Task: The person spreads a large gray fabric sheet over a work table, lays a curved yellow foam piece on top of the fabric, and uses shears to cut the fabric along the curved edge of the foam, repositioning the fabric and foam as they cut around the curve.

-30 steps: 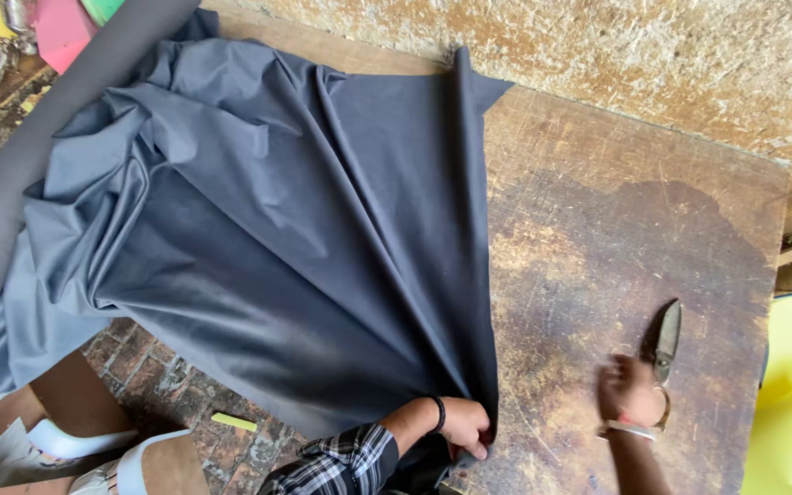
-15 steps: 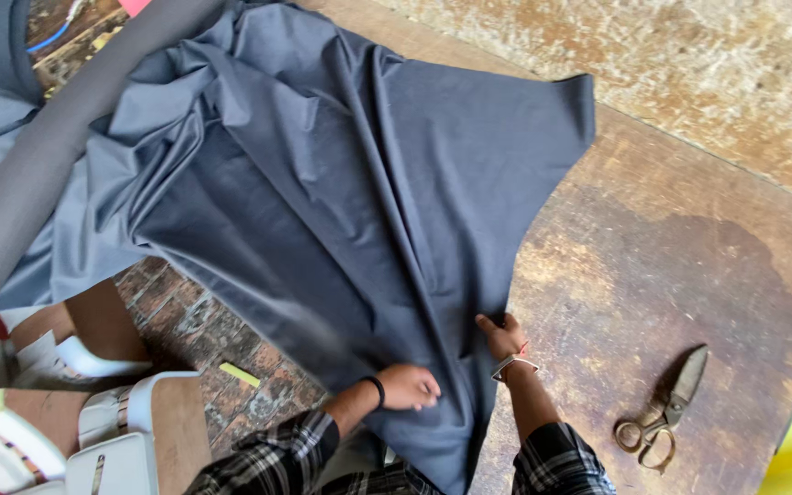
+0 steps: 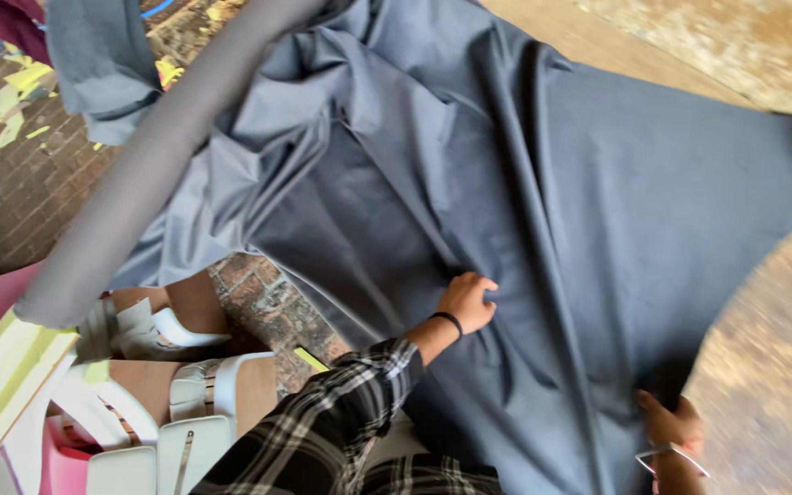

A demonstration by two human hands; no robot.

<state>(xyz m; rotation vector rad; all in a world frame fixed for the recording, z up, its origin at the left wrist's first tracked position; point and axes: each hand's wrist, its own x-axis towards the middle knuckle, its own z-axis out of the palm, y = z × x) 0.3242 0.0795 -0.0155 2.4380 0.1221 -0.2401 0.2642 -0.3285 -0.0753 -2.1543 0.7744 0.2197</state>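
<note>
Her left hand [image 3: 466, 302] bunches the grey cloth [image 3: 543, 211] in closed fingers; the right hand [image 3: 673, 423] pinches its edge on the wooden table [image 3: 772, 367].

On my left arm I see a black-and-white plaid flannel sleeve [image 3: 341, 417], its cuff ending just short of the wrist, where a thin black band [image 3: 447, 321] circles it. My left hand [image 3: 466, 301] is bare. My right hand [image 3: 671, 423] is bare too, with a slim silver metal bangle [image 3: 671, 456] at the wrist and the same plaid below it.
</note>
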